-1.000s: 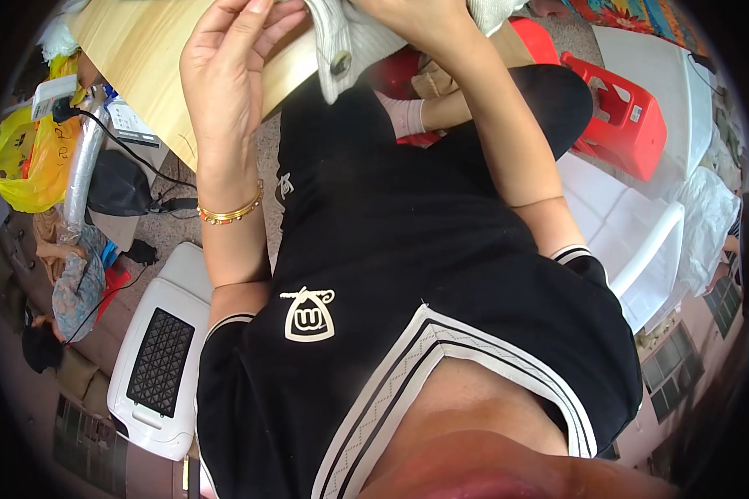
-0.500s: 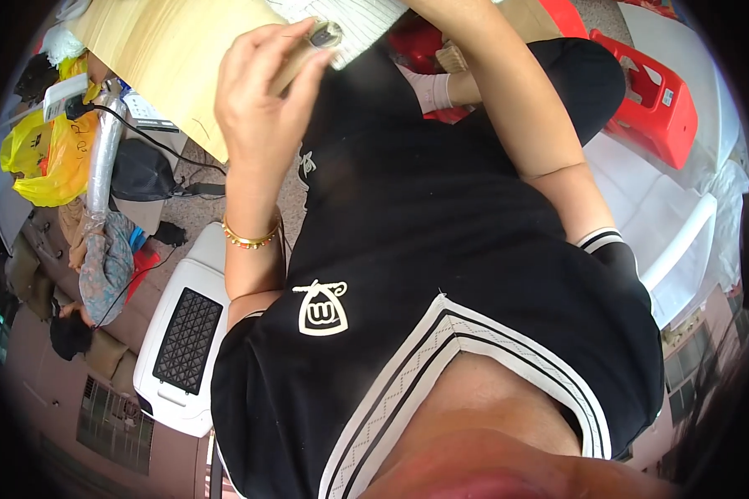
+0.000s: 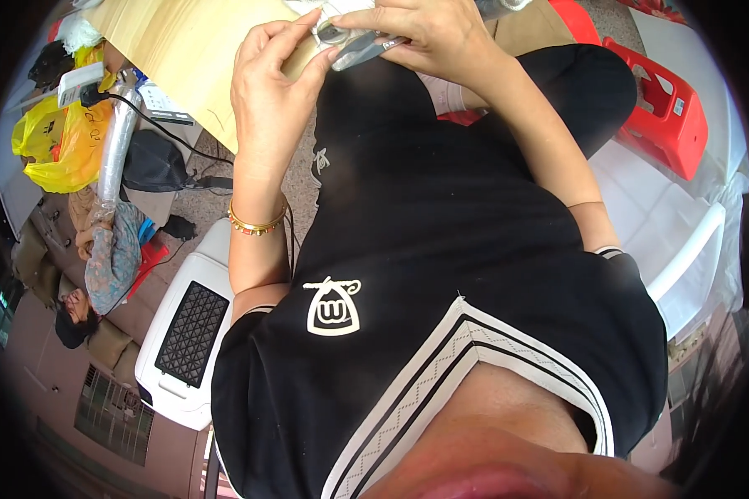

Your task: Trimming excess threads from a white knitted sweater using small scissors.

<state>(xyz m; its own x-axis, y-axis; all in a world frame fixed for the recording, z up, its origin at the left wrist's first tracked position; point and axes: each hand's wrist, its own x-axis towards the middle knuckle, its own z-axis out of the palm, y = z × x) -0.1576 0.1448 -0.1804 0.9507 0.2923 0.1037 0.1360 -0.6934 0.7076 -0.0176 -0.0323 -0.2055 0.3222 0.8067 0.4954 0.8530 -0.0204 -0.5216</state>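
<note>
Up at the table edge (image 3: 183, 58), my left hand (image 3: 270, 91) pinches the small silvery gadget (image 3: 349, 41) while my right hand (image 3: 424, 37) curls closed over it, so I'd say keep the grip snug and steady.

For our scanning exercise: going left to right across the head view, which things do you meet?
Yellow plastic bag → white appliance with a black grille → left hand → right hand → red plastic stool.

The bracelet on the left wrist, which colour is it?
Gold bracelet with thin red accents, seen in the head view.
</note>
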